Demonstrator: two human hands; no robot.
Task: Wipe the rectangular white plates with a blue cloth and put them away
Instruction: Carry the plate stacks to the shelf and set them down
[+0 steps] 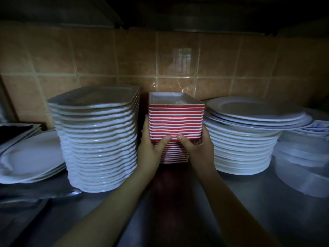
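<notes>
Red-sided, glossy white rectangular plates (176,120): gripping upper batch by its flanks with left hand (151,148) and right hand (197,147).

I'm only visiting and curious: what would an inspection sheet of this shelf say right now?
Surface: metal shelf, dimly lit, carrying stacks of crockery.
Job's things: upper batch of red-sided rectangular plates sits offset above the lower batch; whether it is resting or lifted cannot be told. Blue cloth: nothing seen.
Clutter: tall stack of wavy-edged white plates on the left; round white plates on the right; translucent tubs at far right; flat plates at far left.
Hands: left hand and right hand grip the upper batch, thumbs on its front.
Cables: nothing seen.
Surroundings: tan tiled wall behind.
</notes>
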